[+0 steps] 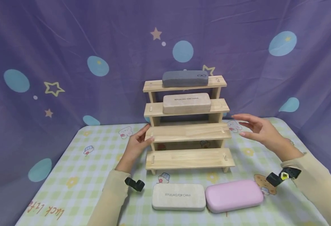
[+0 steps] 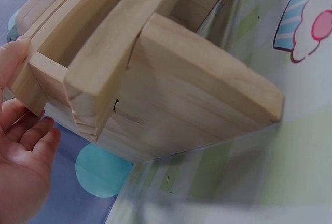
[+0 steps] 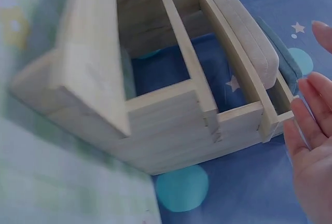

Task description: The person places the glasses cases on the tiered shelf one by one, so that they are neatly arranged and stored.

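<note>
I have my left grip (image 1: pixel 135 145) pinching the wooden rack (image 1: pixel 188 133) at its left end; my right grip (image 1: pixel 261 130), wide, hovers right of it.

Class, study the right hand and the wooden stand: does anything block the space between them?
Nothing visible does. In the head view, only a narrow open gap separates the right hand from the wooden stand. The pale case and the pink case lie in front of the stand, off that path.
</note>
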The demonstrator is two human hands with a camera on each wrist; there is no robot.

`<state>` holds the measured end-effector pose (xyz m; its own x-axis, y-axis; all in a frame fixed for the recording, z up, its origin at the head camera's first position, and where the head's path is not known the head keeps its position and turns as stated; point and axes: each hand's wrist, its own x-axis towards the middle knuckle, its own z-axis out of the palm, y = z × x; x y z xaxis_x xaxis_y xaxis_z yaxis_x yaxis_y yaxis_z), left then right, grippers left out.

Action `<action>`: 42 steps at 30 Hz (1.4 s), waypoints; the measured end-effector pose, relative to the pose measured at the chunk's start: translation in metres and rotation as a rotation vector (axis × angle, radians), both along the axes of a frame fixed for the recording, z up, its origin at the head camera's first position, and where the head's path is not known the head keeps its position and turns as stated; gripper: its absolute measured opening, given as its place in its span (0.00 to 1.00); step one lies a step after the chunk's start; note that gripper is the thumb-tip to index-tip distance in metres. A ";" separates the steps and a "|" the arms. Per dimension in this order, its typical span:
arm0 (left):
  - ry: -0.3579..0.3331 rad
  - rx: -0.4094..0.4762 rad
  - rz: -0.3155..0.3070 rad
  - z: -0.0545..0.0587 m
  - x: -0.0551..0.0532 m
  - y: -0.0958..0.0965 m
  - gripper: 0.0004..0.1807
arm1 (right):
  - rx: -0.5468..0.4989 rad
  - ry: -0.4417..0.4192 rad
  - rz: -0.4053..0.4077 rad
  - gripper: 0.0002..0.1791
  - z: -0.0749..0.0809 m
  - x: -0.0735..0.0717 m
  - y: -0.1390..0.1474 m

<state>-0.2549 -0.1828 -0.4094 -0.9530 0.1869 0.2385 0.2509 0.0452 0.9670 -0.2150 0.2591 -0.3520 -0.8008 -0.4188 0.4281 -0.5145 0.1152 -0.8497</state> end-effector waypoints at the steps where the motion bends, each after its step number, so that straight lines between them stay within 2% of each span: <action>1: 0.001 0.001 0.000 0.000 0.000 0.000 0.34 | -0.022 0.006 0.040 0.30 -0.004 0.003 0.002; 5: 0.000 0.009 0.001 0.001 0.001 -0.001 0.34 | -0.066 0.019 0.193 0.30 -0.019 0.014 0.005; 10: 0.000 0.016 -0.005 0.002 0.002 -0.001 0.34 | -0.077 -0.003 0.311 0.31 -0.035 0.028 0.008; 15: 0.008 0.018 -0.012 0.000 0.001 -0.001 0.34 | -0.105 0.040 0.404 0.33 -0.050 0.042 0.008; 23: 0.004 0.020 0.001 0.000 0.001 -0.002 0.34 | -0.162 -0.082 0.493 0.31 -0.077 0.062 0.017; 30: -0.005 0.025 -0.004 -0.001 -0.001 -0.002 0.34 | -0.202 -0.112 0.614 0.32 -0.098 0.070 0.022; 34: -0.004 0.027 -0.002 0.000 0.000 -0.001 0.34 | -0.225 -0.138 0.624 0.30 -0.104 0.072 0.024; 37: -0.006 0.020 0.004 0.001 0.000 0.000 0.34 | -0.220 -0.134 0.611 0.31 -0.107 0.074 0.024; 42: -0.009 0.018 0.011 0.002 0.000 0.001 0.34 | -0.194 -0.174 0.582 0.31 -0.111 0.079 0.024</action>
